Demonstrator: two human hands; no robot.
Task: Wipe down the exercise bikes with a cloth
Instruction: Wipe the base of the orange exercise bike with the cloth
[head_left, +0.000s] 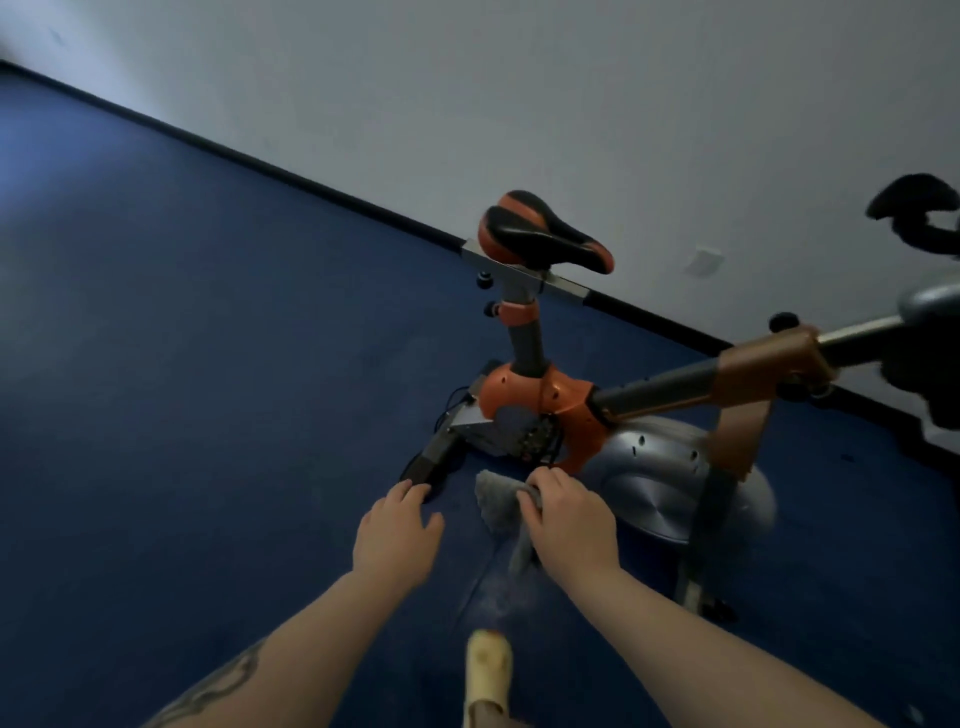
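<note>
An orange and grey exercise bike (540, 395) stands against the wall, with a black and orange saddle (545, 234) and a silver flywheel cover (654, 478). My right hand (566, 514) is shut on a grey cloth (496, 496), low beside the flywheel cover and under the orange frame. My left hand (397, 530) hovers with fingers apart just in front of the bike's dark rear foot (431, 462), holding nothing.
Blue carpet (182, 364) spreads to the left. A white wall with a black skirting board (291, 176) runs behind the bike. The black handlebars (914, 208) jut out at the upper right. A pale shoe tip (488, 670) shows at the bottom.
</note>
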